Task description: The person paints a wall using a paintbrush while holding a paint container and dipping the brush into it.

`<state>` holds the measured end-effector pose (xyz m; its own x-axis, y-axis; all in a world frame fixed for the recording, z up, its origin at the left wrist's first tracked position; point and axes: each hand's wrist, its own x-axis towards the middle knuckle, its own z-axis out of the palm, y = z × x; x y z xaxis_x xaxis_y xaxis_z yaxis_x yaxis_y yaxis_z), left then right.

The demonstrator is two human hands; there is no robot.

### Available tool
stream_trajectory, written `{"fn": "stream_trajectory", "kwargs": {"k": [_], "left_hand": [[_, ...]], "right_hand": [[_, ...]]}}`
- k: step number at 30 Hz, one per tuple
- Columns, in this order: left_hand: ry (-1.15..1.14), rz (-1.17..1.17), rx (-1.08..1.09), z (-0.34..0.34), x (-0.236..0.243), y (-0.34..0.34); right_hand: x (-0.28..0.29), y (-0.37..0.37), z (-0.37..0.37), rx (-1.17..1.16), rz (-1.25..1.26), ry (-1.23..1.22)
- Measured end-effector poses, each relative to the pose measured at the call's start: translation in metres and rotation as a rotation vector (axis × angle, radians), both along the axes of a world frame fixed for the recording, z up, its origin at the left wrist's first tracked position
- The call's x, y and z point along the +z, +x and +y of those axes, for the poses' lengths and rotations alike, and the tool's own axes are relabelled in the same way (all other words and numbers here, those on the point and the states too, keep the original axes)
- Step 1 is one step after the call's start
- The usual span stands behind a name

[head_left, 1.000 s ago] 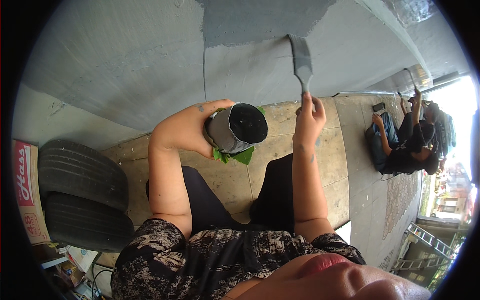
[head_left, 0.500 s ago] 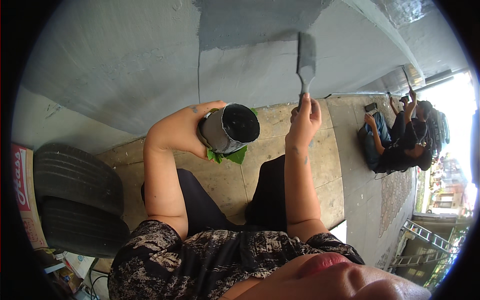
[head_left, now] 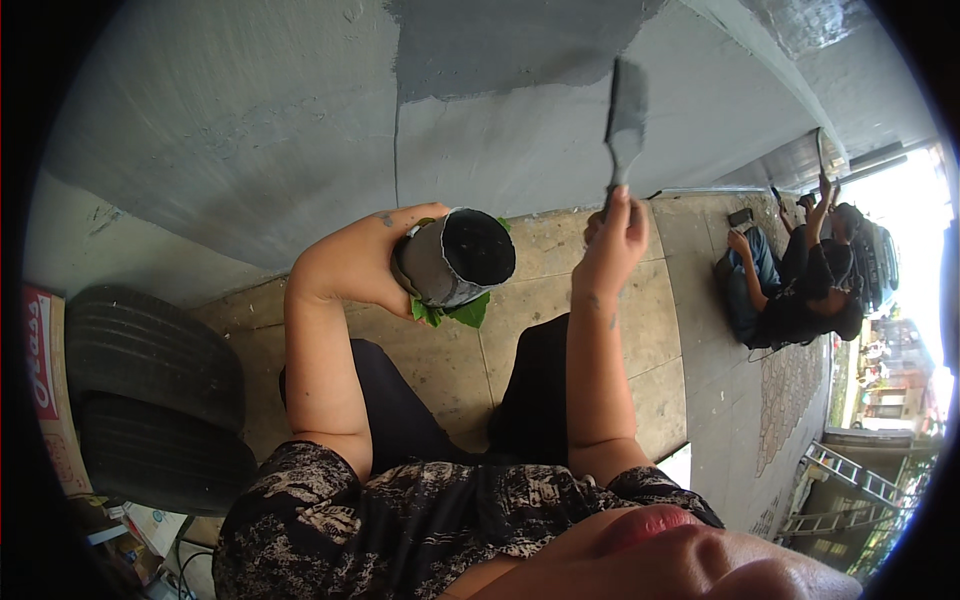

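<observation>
Evidently, the left hand curls its fingers around the can so its mouth opens clear of them, while the right hand pinches the brush by its handle, bristles free beyond its fingers, toward the wall.

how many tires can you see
2, both at the picture's left beside a carton: the upper tire, and the lower tire just beneath it in view; others could be hidden.

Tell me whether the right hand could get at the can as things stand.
Probably yes: the right hand holds a brush, but nothing shows between it and the can, which the left hand holds with its top open.
</observation>
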<state>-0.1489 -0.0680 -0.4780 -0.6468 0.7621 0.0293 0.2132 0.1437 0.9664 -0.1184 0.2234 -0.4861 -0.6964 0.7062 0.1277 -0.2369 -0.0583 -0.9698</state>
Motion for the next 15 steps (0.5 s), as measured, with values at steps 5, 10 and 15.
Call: {"fn": "stream_trajectory", "kwargs": {"k": [5,10,15], "left_hand": [[-0.018,-0.016,0.000,0.003,0.002,0.001],[0.014,-0.032,-0.010,0.002,0.003,0.003],[-0.003,-0.027,0.052,-0.002,0.001,0.003]], "right_hand": [[0.061,-0.034,0.018,0.021,0.149,0.087],[0.022,-0.044,0.026,0.112,-0.091,0.129],[-0.009,-0.010,0.008,0.034,-0.195,0.100]]}}
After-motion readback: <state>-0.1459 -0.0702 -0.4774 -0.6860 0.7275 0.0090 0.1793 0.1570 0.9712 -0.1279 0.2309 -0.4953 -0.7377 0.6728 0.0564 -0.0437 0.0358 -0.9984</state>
